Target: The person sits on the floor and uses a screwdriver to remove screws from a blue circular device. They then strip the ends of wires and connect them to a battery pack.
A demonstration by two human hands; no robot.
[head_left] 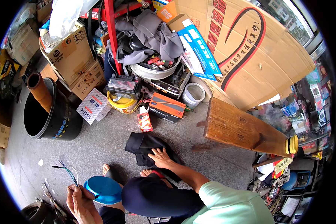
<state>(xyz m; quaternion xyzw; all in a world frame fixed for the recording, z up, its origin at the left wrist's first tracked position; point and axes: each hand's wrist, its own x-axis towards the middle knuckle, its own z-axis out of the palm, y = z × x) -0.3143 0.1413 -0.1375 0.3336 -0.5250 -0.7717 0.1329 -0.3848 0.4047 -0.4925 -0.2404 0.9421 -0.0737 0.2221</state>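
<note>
Low at the lower left, my left hand [81, 201] pinches a few thin wires [71, 173] in white, blue and dark colours, with a dark tip on one. Right beside it is a round blue plastic object [102, 187], in front of my bare feet and dark-clad legs. My right hand [159, 158] lies on a crumpled black cloth [138, 145] on the floor, its fingers spread. A small red-and-white box [144, 121] sits just beyond the cloth.
A wooden bench [242, 130] stands on the right, a black bucket holding a brown tube [65, 123] on the left. Cartons [70, 48], batteries [164, 108], a grey pail [193, 95] and clutter line the back. A large cardboard sheet [272, 71] leans behind the bench.
</note>
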